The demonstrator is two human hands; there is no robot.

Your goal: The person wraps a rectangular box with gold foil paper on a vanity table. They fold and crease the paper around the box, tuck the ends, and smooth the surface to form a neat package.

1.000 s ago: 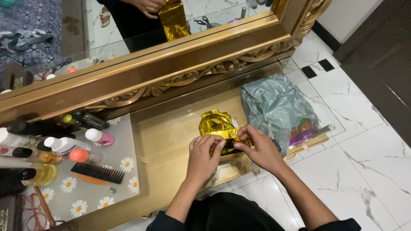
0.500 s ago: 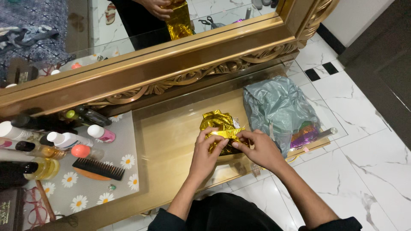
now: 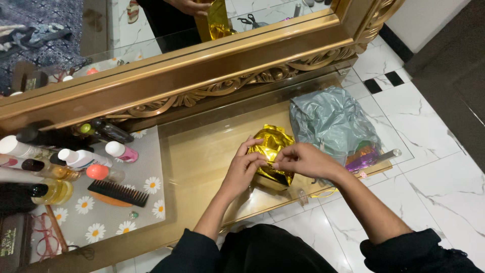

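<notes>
Glass shelf below gilt mirror: gold foil is pinched at its edge by left hand and right hand, fingertips clamped. Foil is best kept taut, pulled evenly, probably.

I am looking at a home dressing area: a gilded carved mirror frame stands over a glass-topped vanity, toiletry bottles and a black comb lie on a daisy-print mat, and white marble tiles cover the floor.
</notes>
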